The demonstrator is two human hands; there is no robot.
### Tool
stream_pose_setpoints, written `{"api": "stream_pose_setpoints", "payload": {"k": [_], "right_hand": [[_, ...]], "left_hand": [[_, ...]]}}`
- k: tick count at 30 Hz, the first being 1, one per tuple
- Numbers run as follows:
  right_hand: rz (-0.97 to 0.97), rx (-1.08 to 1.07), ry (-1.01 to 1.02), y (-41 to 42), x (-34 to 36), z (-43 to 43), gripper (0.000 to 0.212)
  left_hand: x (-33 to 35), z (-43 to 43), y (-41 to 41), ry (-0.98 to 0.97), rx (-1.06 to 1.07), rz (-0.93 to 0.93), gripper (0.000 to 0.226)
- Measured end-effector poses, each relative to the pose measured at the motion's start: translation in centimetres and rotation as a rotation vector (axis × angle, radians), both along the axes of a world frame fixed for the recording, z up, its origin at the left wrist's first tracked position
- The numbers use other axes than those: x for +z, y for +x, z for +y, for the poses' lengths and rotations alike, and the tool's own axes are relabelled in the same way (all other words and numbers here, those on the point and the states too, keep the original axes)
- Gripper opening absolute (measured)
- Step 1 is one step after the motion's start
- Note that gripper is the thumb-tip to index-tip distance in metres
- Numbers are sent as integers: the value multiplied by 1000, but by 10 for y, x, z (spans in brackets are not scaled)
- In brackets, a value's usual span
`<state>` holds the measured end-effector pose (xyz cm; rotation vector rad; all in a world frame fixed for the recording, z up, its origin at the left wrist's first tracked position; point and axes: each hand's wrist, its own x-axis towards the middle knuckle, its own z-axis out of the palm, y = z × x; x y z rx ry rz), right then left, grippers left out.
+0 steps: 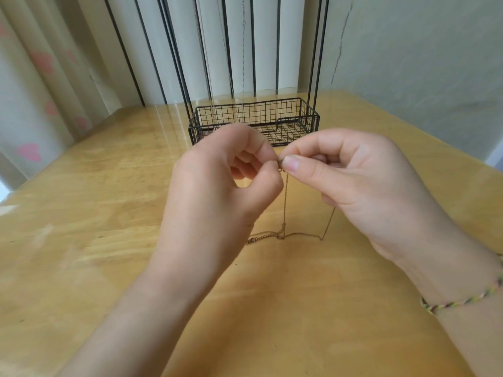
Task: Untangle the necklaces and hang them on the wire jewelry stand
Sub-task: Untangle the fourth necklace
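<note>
Your left hand [217, 191] and right hand [351, 183] both pinch one thin gold chain necklace [285, 202] between thumb and forefinger, raised over the glossy yellow wooden desk [109, 213]. Its tangled end lies on the desk, strands too fine to count. Behind stands one black wire jewelry stand [272, 101], top cut off.

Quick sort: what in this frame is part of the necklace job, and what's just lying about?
Job:
- left hand and right hand, both pinching the gold chain
- wire stand
- thin chains already hanging on it

Lying about:
- table, with the gold chain's slack on it
- curtain with pink hearts
- braided bracelet on the right wrist
- wall
</note>
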<state>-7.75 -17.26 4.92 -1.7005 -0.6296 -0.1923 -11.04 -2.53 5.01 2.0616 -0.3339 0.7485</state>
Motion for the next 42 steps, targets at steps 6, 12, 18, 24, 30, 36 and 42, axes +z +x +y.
{"api": "stream_pose_setpoints", "payload": {"k": [6, 12, 18, 24, 30, 36, 42], "right_hand": [[-126, -25, -31, 1, 0, -1, 5], [-294, -148, -177, -2, 1, 0, 5], [-469, -260, -385, -1, 2, 1, 5], [-594, -289, -485, 0, 4, 2, 3], [-595, -292, -460, -1, 3, 4, 2], [-630, -320, -393, -2, 2, 7, 3], [-729, -395, -370, -3, 0, 10, 7]], "left_hand": [[2, 2, 0, -87, -49, 71, 3], [2, 0, -1, 3, 3, 83, 2], [2, -1, -4, 107, 71, 75, 4], [3, -2, -5, 115, 56, 103, 8], [1, -1, -2, -22, -24, 168, 4], [-1, 0, 1, -306, -165, 267, 6], [-3, 0, 3, -455, -236, 336, 13]]}}
